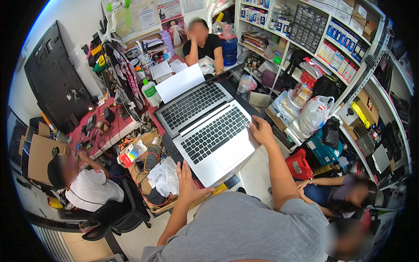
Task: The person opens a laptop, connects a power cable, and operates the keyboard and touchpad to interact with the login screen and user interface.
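Observation:
A silver laptop [229, 153] with black keys lies opened out in front of me, slightly tilted across the view. My right hand [262, 131] grips its right edge, fingers curled at the rim. At the near left corner is my left hand [188, 187], fingers stretched and thumb spread along the front edge; whether it touches the laptop is unclear. Beyond the hinge a second keyboard pattern [196, 105] shows, perhaps a reflection in the screen. A white sheet [181, 83] stands behind it.
On the left bench are a multimeter [152, 158], a white plastic bag [165, 177] and a green-labelled bottle [150, 92]. One person [203, 46] sits across, another [94, 187] at left, others at lower right. Stocked shelves [305, 30] and bags [316, 113] crowd the right.

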`<state>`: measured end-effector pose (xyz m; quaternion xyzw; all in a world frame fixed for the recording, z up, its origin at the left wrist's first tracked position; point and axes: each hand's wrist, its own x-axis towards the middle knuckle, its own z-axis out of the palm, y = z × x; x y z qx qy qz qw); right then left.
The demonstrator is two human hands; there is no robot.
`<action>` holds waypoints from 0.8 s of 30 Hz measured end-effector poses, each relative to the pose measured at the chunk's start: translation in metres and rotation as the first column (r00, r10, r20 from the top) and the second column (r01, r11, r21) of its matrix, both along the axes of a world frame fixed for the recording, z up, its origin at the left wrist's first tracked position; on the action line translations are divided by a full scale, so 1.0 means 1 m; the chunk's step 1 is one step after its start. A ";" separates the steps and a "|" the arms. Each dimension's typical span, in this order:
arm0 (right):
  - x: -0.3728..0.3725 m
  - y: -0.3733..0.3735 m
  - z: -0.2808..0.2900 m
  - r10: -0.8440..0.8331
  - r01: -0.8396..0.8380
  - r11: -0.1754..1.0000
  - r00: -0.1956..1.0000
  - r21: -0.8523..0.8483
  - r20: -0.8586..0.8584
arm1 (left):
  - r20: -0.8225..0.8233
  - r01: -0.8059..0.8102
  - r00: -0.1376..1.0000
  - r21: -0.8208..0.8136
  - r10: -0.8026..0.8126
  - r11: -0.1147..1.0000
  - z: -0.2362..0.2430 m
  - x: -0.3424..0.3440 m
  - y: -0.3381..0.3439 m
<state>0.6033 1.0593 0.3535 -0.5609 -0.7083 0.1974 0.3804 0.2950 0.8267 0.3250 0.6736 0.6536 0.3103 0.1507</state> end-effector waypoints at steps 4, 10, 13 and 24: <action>-0.001 -0.002 0.001 -0.015 0.015 1.000 0.999 0.013 0.030 | -0.001 -0.002 1.000 -0.003 0.002 1.000 0.000 0.001 0.000; -0.003 -0.003 0.004 -0.021 0.021 1.000 0.999 -0.007 0.029 | -0.001 -0.004 1.000 0.016 0.004 1.000 0.000 0.003 0.000; -0.002 -0.002 0.002 -0.027 0.026 1.000 0.998 0.009 0.052 | -0.003 -0.003 1.000 0.022 0.004 1.000 0.003 0.004 0.000; -0.003 -0.002 0.001 -0.034 0.035 0.999 0.999 -0.018 0.035 | 0.022 -0.010 1.000 0.012 0.009 1.000 0.004 0.005 -0.001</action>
